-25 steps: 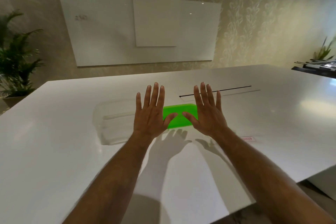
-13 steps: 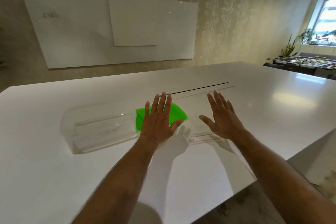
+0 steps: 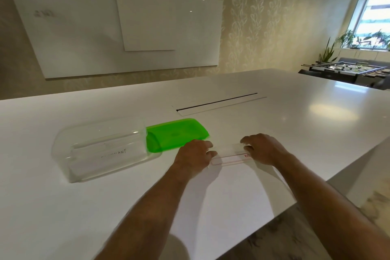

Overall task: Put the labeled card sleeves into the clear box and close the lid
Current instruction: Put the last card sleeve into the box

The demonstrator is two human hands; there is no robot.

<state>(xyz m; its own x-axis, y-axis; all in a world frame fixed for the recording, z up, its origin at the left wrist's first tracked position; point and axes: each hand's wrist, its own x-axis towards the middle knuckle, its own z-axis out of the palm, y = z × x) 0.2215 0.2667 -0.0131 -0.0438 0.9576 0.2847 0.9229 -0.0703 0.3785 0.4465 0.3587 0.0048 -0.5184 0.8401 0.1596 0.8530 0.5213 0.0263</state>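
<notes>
A clear card sleeve (image 3: 230, 157) with a red label at its right end lies flat on the white table. My left hand (image 3: 193, 154) curls over its left end and my right hand (image 3: 263, 149) over its right end, fingers bent down onto it. To the left stands the clear box (image 3: 61, 150), open on top, with a handwritten labelled sleeve (image 3: 114, 152) inside. The green lid (image 3: 175, 135) lies on the table against the box's right side, just beyond my left hand.
A long cable slot (image 3: 217, 102) runs across the table behind the lid. The table's corner edge (image 3: 295, 202) is close on my right, with floor below. A foosball table (image 3: 346, 69) stands far right. Whiteboards hang on the wall.
Both hands dropped from hovering spread over the lid and box to the right, and now curl onto the ends of the sleeve. The view swung right.
</notes>
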